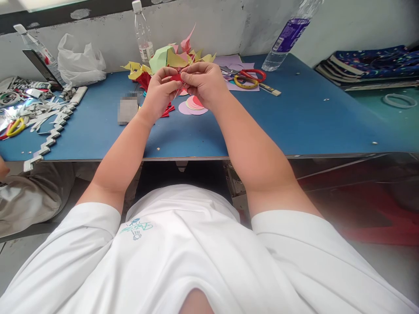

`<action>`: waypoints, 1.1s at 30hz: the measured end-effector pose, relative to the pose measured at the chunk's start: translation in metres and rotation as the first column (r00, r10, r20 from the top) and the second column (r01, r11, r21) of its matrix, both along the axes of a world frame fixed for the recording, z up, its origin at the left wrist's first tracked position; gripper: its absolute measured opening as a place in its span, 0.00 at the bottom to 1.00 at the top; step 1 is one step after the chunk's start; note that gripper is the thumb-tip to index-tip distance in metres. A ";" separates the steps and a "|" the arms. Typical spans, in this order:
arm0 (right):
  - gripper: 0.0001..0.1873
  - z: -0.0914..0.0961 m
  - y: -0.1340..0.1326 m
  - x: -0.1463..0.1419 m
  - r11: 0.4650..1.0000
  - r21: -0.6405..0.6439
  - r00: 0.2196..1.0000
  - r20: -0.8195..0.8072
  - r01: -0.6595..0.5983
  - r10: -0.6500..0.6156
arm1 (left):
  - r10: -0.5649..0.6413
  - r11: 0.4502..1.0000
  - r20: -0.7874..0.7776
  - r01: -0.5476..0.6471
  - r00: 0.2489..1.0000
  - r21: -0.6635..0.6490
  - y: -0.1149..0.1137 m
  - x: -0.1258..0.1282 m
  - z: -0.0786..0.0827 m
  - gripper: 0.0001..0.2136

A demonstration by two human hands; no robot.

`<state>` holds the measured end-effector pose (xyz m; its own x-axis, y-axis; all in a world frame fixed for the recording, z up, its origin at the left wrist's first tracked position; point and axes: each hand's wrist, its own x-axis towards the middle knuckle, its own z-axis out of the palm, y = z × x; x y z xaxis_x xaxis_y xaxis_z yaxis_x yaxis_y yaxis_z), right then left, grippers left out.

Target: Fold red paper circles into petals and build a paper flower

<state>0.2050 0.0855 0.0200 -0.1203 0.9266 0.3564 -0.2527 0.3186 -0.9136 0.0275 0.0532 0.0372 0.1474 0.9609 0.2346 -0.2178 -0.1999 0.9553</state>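
Note:
Above the blue table, my left hand (163, 89) and my right hand (206, 83) meet with fingertips pinched together. A small piece of red paper (176, 77) shows between them, and a thin pale stick or wire (177, 93) slants past the fingertips. My fingers partly hide both, so the exact grip is unclear. Just below lie round paper discs (193, 106) in purple, pink and red, and small red rolled pieces (168, 110). Behind my hands sit folded paper shapes (162, 59) in green, yellow, red and pink.
Scissors (246, 82) and a brush (270, 89) lie on purple paper at right, near a leaning water bottle (284, 41). Another bottle (143, 35) and a white plastic bag (80, 63) stand by the wall. Paper scraps (42, 107) cover the left side, beside a seated person's leg (36, 196).

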 end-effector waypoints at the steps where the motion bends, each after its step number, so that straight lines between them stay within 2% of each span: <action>1: 0.41 -0.001 0.001 0.000 1.000 0.005 1.000 -0.006 0.001 -0.001 | -0.006 1.000 -0.004 0.006 1.000 -0.008 0.000 0.000 0.000 0.19; 4: 0.40 -0.005 0.007 0.001 1.000 0.007 1.000 -0.023 0.001 -0.001 | -0.039 0.999 -0.030 0.037 0.999 -0.035 0.001 -0.001 -0.001 0.18; 11: 0.24 -0.004 0.010 0.003 0.999 0.013 0.994 -0.094 -0.049 0.050 | -0.057 0.998 0.025 0.058 0.998 -0.033 -0.001 -0.002 0.001 0.20; 14: 0.20 -0.001 0.008 0.007 0.993 0.036 0.992 -0.063 -0.109 0.111 | -0.046 0.997 0.034 0.048 0.998 -0.063 -0.001 -0.003 0.004 0.19; 17: 0.22 -0.002 0.010 0.013 0.983 0.088 0.986 -0.002 -0.163 0.164 | -0.062 0.993 0.046 0.066 0.997 -0.100 0.002 -0.005 0.004 0.17; 22: 0.38 -0.006 0.012 0.014 0.979 0.116 0.985 -0.028 -0.165 0.170 | -0.125 0.984 0.104 0.137 0.987 -0.117 0.005 -0.008 0.002 0.17; 25: 0.39 -0.005 0.011 0.012 0.983 0.110 0.988 -0.023 -0.150 0.154 | -0.120 0.982 0.137 0.138 0.983 -0.129 0.005 -0.008 0.001 0.18; 33: 0.16 -0.002 0.005 0.016 0.981 0.156 0.993 0.047 -0.116 0.110 | -0.098 0.981 0.097 0.112 0.990 -0.156 0.003 -0.005 0.003 0.19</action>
<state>0.2207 0.0904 0.0183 -0.2369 0.8384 0.4910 -0.2617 0.4316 -0.8633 0.0221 0.0560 0.0400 0.2352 0.9672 0.0955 -0.3148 -0.0171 0.9490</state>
